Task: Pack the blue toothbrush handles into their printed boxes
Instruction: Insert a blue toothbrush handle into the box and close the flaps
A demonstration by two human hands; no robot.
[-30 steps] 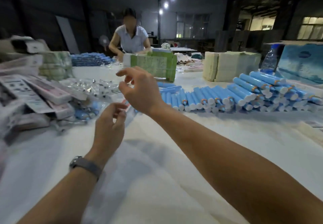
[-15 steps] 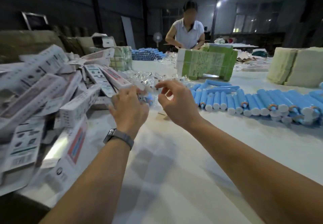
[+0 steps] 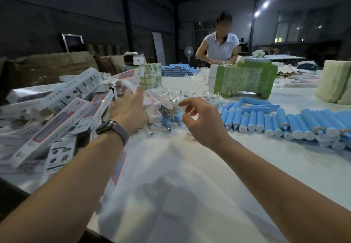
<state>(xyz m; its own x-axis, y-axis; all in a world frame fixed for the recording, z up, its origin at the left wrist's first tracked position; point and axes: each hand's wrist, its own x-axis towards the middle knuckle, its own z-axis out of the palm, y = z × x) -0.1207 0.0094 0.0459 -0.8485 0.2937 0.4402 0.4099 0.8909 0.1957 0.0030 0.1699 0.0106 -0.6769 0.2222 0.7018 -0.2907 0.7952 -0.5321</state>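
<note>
left hand [image 3: 129, 110]: stretched out flat toward the box pile, fingers straight, not holding anything, fingertips right at the edge of a box but can't say for sure they're touching

right hand [image 3: 201, 121]: hovering over the middle of the table, fingers loosely curled. looks like there might be a scrap of clear wrap between thumb and finger but it's too blurry, so honestly can't tell if it's holding something

printed boxes [image 3: 62, 113]: big messy heap on the left, white with pink and dark print, leaning on each other at all angles

small blue bits [image 3: 171, 122]: a few blue pieces plus crinkly clear wrappers [image 3: 171, 94] sitting just past both hands, between the boxes and the handles

blue toothbrush handles [image 3: 281, 121]: lined up in a long row on the right, white caps facing me, more piled on top at the far right. well apart from the left hand, near the right one

table [image 3: 190, 185]: white cloth or sheet over it

background: another person [image 3: 218, 45] working at the far side behind a green carton [image 3: 241, 79]

step, my guess: grabbing a box first, no handle picked yet

what could go wrong: that heap is stacked loose, so pulling one box out from the middle could slide the rest onto the work spot or off the table's near edge. also reaching while looking elsewhere could mean snagging two boxes at once, or knocking the handle row so they roll
</note>
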